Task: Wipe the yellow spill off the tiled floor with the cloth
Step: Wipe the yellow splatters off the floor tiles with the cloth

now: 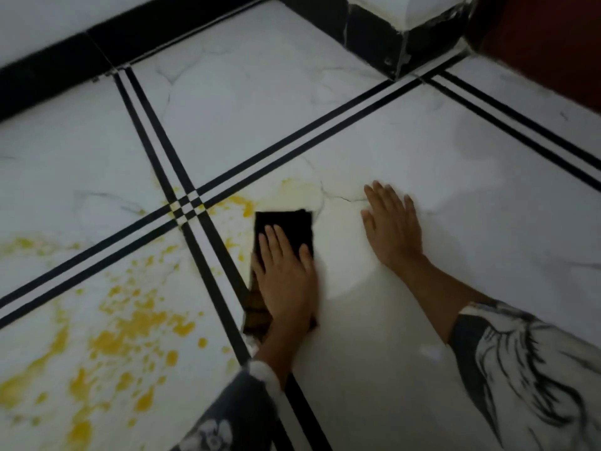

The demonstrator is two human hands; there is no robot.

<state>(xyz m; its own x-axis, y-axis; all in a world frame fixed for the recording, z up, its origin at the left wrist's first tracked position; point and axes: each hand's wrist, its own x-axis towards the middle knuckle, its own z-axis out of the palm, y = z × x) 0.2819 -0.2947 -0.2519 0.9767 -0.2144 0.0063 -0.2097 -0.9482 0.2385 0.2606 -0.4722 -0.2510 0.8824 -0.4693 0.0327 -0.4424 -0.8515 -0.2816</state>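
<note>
L hand (286, 278) lies flat, fingers spread, pressing the dark cloth (283, 227) onto the tiled floor (422, 164); nothing pinched. Cloth's long axis runs away from the person. R hand (392, 227) flat and empty on a clean tile, bracing. Yellow spill (130, 323) lies mostly to the left and nearer the person, across the black grout strip (214, 252), so L hand is nearer; next stroke likely sweeps leftward.

floor (406, 131): white marble-look tiles, faint grey veins, paired black stripes crossing
spill (130, 323): yellow blotches and specks, mostly left of cloth
cloth (286, 222): black, brownish near wrist
sleeves (527, 369): dark grey with white print
skirting (52, 70): black
</note>
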